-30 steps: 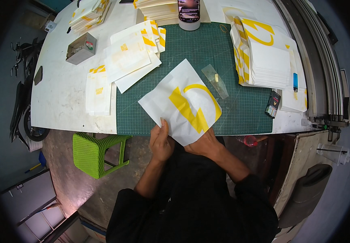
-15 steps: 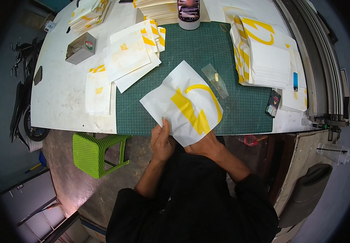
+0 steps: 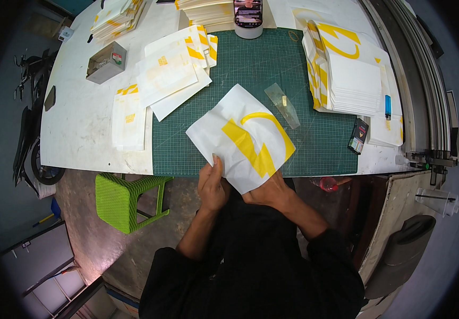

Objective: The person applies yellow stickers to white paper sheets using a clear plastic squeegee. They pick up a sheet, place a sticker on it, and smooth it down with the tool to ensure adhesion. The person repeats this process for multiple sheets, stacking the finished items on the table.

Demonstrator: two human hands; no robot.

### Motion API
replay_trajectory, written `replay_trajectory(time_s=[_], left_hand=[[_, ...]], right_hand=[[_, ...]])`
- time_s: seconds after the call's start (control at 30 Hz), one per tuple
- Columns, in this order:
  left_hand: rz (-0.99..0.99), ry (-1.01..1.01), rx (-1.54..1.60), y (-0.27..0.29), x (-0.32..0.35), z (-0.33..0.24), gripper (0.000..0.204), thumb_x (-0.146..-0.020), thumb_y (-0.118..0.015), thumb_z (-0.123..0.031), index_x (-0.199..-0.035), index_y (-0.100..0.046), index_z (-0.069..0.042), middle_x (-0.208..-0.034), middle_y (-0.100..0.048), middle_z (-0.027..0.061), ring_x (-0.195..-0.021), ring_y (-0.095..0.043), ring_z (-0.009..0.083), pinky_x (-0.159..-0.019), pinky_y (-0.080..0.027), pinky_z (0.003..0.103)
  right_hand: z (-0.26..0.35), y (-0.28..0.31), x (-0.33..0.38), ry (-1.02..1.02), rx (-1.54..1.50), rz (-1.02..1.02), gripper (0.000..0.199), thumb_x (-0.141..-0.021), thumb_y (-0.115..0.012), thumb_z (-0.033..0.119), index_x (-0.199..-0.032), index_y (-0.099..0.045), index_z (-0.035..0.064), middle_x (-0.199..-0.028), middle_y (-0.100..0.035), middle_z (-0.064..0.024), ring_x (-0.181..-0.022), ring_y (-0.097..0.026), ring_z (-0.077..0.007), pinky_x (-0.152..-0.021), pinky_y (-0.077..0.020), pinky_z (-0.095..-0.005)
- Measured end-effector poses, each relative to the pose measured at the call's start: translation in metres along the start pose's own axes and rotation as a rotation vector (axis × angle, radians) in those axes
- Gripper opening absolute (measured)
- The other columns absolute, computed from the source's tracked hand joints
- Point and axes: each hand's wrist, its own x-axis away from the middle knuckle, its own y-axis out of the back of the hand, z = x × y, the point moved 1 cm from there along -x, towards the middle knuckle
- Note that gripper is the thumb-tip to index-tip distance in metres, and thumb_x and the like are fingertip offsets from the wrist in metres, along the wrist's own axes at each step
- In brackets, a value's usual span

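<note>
While both hands grip it, a sticker sheet point(image 3: 240, 139) overhangs the near mat point(image 3: 314, 143) edge.
Left hand point(image 3: 212, 183) pinches its left edge; right hand point(image 3: 265, 190) holds underneath.

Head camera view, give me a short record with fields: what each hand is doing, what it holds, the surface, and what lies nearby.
left hand: left hand grips the near left edge of the white sheet with yellow shapes
right hand: right hand holds the sheet's near corner from below
sheet: tilted, partly over the green cutting mat
surface: white table
nearby: clear plastic strip; stack of printed sheets at right; green stool under the table edge
</note>
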Motion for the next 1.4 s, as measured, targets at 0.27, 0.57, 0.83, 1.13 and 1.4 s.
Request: replay_trajectory(time_s=[0.27, 0.57, 0.83, 1.13, 1.4], left_hand=[[-0.013, 0.088, 0.046, -0.003, 0.000, -0.005, 0.045, -0.116, -0.041, -0.031, -0.124, -0.060, 0.009, -0.123, -0.068, 0.0142, -0.112, -0.064, 0.0161, -0.099, -0.048, 0.031], [-0.045, 0.125, 0.099, -0.008, 0.000, -0.010, 0.044, -0.115, -0.043, -0.031, -0.124, -0.060, 0.009, -0.121, -0.068, 0.0136, -0.111, -0.064, 0.0161, -0.098, -0.048, 0.031], [-0.077, 0.241, 0.249, -0.005, -0.002, -0.007, 0.044, -0.115, -0.045, -0.031, -0.129, -0.057, 0.009, -0.123, -0.066, 0.0141, -0.113, -0.063, 0.0177, -0.101, -0.047, 0.033], [-0.008, 0.160, 0.170, -0.004, 0.000, -0.001, 0.047, -0.114, -0.045, -0.034, -0.130, -0.057, 0.009, -0.127, -0.066, 0.0158, -0.116, -0.064, 0.0191, -0.102, -0.047, 0.033], [-0.042, 0.250, 0.210, -0.007, -0.001, -0.004, 0.047, -0.114, -0.045, -0.034, -0.131, -0.057, 0.008, -0.127, -0.066, 0.0154, -0.116, -0.063, 0.0189, -0.103, -0.046, 0.033]], right_hand=[[0.001, 0.002, 0.002, -0.016, 0.010, 0.049, 0.062, -0.082, -0.067, 0.018, -0.143, -0.059, 0.0072, -0.149, -0.054, -0.0234, -0.140, -0.047, -0.0472, -0.120, -0.0306, -0.0630], [0.001, 0.002, 0.007, -0.032, -0.003, 0.057, 0.064, -0.081, -0.067, 0.019, -0.143, -0.058, 0.0060, -0.151, -0.052, -0.0237, -0.141, -0.045, -0.0479, -0.120, -0.0299, -0.0635], [0.001, 0.008, 0.006, -0.032, 0.001, 0.085, 0.059, -0.082, -0.066, 0.019, -0.139, -0.063, 0.0048, -0.150, -0.054, -0.0242, -0.141, -0.047, -0.0476, -0.121, -0.0295, -0.0625], [-0.006, 0.005, 0.011, -0.007, 0.008, 0.070, 0.060, -0.083, -0.066, 0.025, -0.140, -0.061, 0.0053, -0.150, -0.053, -0.0233, -0.141, -0.045, -0.0478, -0.120, -0.0312, -0.0618], [-0.006, 0.008, 0.012, -0.022, -0.001, 0.093, 0.062, -0.082, -0.066, 0.026, -0.140, -0.060, 0.0051, -0.149, -0.054, -0.0231, -0.140, -0.046, -0.0480, -0.119, -0.0321, -0.0618]])
